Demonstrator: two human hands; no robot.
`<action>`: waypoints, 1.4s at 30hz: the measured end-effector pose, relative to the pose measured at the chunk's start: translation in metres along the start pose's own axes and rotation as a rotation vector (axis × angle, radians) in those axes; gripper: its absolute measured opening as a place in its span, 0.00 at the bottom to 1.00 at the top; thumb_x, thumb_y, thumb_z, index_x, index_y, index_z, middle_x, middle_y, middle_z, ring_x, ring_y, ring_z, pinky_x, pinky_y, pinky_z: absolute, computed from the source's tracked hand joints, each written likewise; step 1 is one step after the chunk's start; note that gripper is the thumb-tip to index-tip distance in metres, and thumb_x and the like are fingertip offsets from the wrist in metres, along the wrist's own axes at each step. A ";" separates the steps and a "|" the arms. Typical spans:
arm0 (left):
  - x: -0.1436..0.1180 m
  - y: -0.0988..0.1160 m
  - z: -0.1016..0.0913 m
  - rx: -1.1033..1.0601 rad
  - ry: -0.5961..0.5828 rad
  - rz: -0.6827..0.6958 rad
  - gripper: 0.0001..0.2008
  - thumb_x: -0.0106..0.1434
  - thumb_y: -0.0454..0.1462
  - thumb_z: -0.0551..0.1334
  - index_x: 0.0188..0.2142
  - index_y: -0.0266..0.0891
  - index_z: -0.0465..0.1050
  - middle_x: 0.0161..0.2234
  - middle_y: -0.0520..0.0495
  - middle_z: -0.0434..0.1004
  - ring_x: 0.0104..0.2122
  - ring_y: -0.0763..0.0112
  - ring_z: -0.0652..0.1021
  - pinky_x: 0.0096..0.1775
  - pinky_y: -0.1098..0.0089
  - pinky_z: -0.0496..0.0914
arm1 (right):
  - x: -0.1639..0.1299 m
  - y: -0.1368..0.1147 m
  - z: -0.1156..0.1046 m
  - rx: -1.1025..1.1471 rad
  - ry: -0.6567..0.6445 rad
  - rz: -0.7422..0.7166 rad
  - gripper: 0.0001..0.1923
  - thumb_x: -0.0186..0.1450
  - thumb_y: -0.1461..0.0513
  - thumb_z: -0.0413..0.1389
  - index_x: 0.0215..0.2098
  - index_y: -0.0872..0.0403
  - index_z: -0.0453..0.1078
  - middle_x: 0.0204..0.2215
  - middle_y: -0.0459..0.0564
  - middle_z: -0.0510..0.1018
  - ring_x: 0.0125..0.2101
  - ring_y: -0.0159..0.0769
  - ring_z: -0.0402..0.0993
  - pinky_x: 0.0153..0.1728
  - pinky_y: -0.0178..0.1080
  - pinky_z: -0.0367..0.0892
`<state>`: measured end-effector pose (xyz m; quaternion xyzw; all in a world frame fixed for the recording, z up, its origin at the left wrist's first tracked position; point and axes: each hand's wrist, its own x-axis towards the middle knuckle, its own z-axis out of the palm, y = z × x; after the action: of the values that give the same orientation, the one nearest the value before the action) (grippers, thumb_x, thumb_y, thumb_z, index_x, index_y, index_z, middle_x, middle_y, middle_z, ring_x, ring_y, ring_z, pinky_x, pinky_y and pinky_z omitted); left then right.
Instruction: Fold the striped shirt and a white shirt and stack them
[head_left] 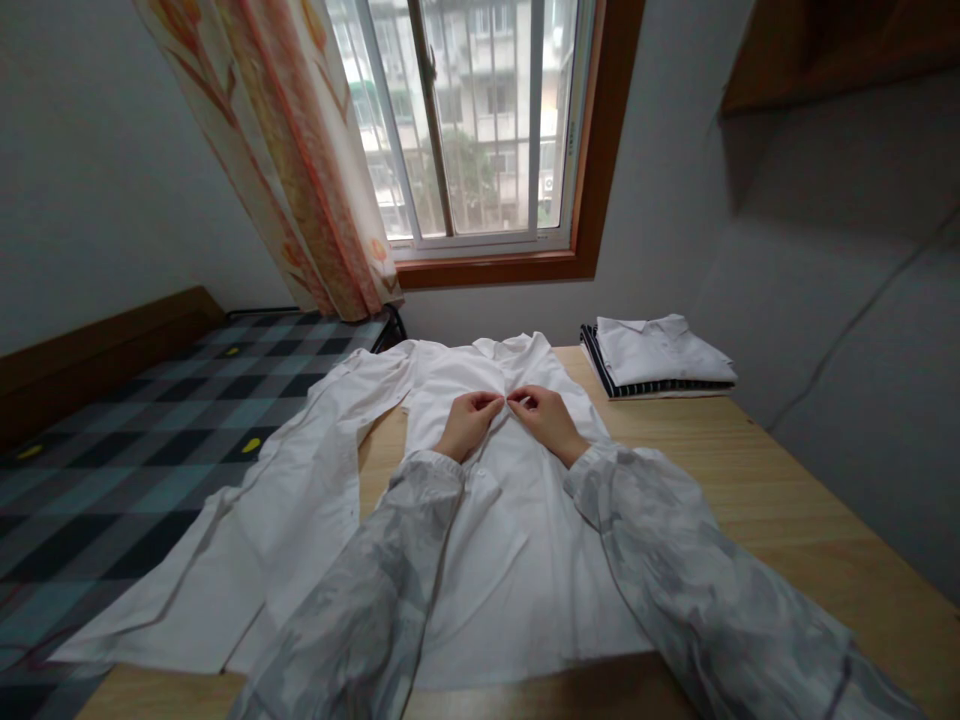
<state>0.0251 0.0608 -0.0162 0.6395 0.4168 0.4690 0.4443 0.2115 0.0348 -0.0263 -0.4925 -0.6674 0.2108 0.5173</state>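
Note:
A white shirt [525, 540] lies spread on the wooden table, its collar toward the window and its hem toward me. My left hand [471, 424] pinches the shirt's front edge at the upper chest. Close against it, my right hand [549, 420] pinches the same front opening from the other side, and the fingertips of both hands almost meet. Any button between them is too small to make out. One long sleeve [307, 500] stretches out to the left, over the table's edge side by the bed. The other sleeve is hidden from me.
Folded clothes, a white shirt [660, 350] on top of striped cloth [637, 387], sit at the table's [750, 490] back right. On the left is a bed with a checked cover [150, 420]. A curtain [300, 170] hangs beside the window [480, 130]. A wooden shelf [840, 60] juts out at upper right.

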 end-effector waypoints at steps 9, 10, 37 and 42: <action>-0.002 0.003 0.002 0.035 -0.018 -0.005 0.25 0.56 0.57 0.75 0.34 0.35 0.88 0.25 0.46 0.82 0.24 0.70 0.73 0.28 0.70 0.65 | -0.002 -0.004 0.002 -0.134 -0.014 -0.084 0.04 0.69 0.64 0.64 0.40 0.52 0.83 0.39 0.51 0.87 0.34 0.39 0.80 0.42 0.40 0.73; -0.002 0.003 0.002 0.041 -0.019 0.001 0.25 0.56 0.57 0.75 0.35 0.35 0.88 0.25 0.46 0.82 0.24 0.70 0.73 0.28 0.70 0.65 | -0.002 -0.005 0.002 -0.129 -0.016 -0.084 0.04 0.69 0.64 0.64 0.40 0.51 0.83 0.39 0.51 0.87 0.35 0.39 0.80 0.42 0.40 0.73; -0.004 -0.002 0.003 0.170 0.003 0.097 0.12 0.58 0.44 0.68 0.36 0.37 0.80 0.30 0.49 0.80 0.30 0.69 0.76 0.34 0.70 0.69 | -0.004 -0.006 0.004 -0.131 0.017 -0.015 0.07 0.68 0.59 0.63 0.34 0.52 0.82 0.32 0.50 0.87 0.31 0.39 0.81 0.37 0.39 0.70; -0.004 -0.001 0.003 0.145 0.022 0.104 0.14 0.60 0.46 0.69 0.38 0.37 0.80 0.31 0.48 0.82 0.29 0.68 0.77 0.34 0.69 0.70 | -0.001 -0.001 0.001 -0.019 0.010 0.048 0.10 0.69 0.57 0.62 0.37 0.54 0.83 0.33 0.51 0.88 0.32 0.39 0.81 0.38 0.37 0.71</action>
<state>0.0272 0.0567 -0.0184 0.6854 0.4209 0.4670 0.3673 0.2099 0.0340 -0.0264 -0.5144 -0.6547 0.2145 0.5106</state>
